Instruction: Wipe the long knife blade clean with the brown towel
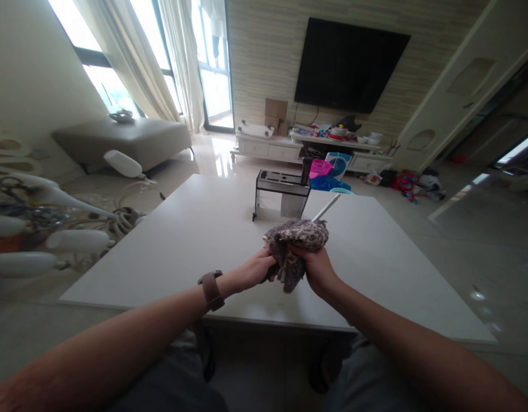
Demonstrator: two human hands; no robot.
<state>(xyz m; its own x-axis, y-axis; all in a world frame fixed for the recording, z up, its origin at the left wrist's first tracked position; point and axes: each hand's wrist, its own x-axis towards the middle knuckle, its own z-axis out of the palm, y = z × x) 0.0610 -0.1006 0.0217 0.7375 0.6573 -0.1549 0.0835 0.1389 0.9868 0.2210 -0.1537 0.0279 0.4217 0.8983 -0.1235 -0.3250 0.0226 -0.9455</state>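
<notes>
A grey, fluffy cloth is bunched up between my hands above the front part of the white table. Out of its upper right side sticks the slim, pale blade of what looks like a knife; the cloth hides the rest of the blade. My left hand, with a watch on the wrist, is closed at the cloth's lower left around a dark handle that shows only in part. On the right side, my right hand grips the cloth around the blade, thumb on top. Behind them stands a slotted knife block with a black handle upright in it.
The white table has its near edge in front of my knees. To the left are white padded pieces and coiled hoses. Farther back are a grey bench, a low TV cabinet, a pink basket and bags on the floor.
</notes>
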